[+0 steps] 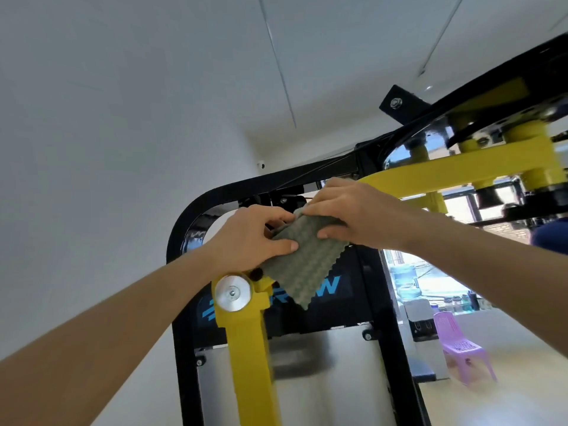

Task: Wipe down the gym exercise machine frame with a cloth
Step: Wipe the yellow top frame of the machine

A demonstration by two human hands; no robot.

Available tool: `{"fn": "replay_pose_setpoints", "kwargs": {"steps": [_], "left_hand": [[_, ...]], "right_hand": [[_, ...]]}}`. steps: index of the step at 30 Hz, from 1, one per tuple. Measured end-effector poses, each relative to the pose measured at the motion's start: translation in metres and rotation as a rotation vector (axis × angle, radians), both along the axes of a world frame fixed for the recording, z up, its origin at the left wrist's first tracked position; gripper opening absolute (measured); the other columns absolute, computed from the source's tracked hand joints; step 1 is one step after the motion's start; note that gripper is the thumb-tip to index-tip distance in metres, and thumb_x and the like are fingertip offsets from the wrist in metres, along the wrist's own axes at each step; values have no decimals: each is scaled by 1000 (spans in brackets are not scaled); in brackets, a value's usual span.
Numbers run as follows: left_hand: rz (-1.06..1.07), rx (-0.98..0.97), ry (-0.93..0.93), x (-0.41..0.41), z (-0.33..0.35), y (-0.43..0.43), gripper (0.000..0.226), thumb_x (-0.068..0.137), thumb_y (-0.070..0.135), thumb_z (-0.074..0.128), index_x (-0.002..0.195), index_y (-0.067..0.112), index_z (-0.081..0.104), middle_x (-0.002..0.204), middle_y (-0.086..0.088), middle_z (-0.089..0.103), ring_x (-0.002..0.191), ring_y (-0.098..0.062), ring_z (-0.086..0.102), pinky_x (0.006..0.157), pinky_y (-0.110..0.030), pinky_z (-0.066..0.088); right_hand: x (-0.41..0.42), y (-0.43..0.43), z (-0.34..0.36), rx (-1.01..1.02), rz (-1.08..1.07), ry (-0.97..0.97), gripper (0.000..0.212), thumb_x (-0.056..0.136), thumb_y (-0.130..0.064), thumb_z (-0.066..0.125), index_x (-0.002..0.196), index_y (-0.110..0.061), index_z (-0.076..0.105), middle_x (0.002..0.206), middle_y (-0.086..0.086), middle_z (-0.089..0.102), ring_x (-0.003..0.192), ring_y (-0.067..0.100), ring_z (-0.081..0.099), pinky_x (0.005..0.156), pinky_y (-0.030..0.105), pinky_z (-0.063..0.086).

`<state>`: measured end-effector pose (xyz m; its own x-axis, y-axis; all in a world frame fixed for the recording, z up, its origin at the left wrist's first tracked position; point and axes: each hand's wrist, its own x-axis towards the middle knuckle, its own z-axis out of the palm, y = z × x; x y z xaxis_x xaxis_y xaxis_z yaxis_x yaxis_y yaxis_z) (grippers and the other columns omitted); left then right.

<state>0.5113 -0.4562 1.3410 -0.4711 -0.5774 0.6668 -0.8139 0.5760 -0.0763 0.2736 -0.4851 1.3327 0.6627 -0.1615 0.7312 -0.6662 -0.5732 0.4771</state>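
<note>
— Where are the person's hands?

— Both are raised close together in front of the machine. The left hand [255, 238] grips the left edge of the cloth [304, 265], thumb laid across its front face and fingers curled behind. The right hand [347, 210], just at two o'clock from the left, pinches the cloth's upper edge, thumb on the front and fingers folded over the top.

— And the cloth itself?

— It is a grey-green, waffle-textured piece held between the two hands. Its free end hangs toward five o'clock, over the blue lettering [330, 285] on the machine's dark panel. Whether it touches the machine cannot be told.

— What lies around it?

— The black frame [196, 207] curves up from eight o'clock of the hands and runs over them toward two o'clock. A yellow arm [246, 348] rises from six o'clock and ends just below the left hand, with a silver disc [232, 293] bolted at its top. A second yellow bar [445, 167] reaches off at two o'clock behind the right hand. A metal panel [332, 379] sits inside the frame at six o'clock.

— Further out?

— At four o'clock stands a purple chair [458, 345], well apart, with water jugs [404, 278] above it by the bright window.
</note>
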Motion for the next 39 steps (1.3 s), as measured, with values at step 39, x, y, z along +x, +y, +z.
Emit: {"fn": "replay_pose_setpoints", "kwargs": {"steps": [39], "left_hand": [[178,-263,-77,-172,35,-14,52,86,55,70,135,43,56,121,15,66,110,-10,61,91,-32,47]], "right_hand": [[-159,-64,-27,-587,44,-417,52,80,-29,78,124,-7,65,127,12,66,113,33,54,93,45,37]]}}
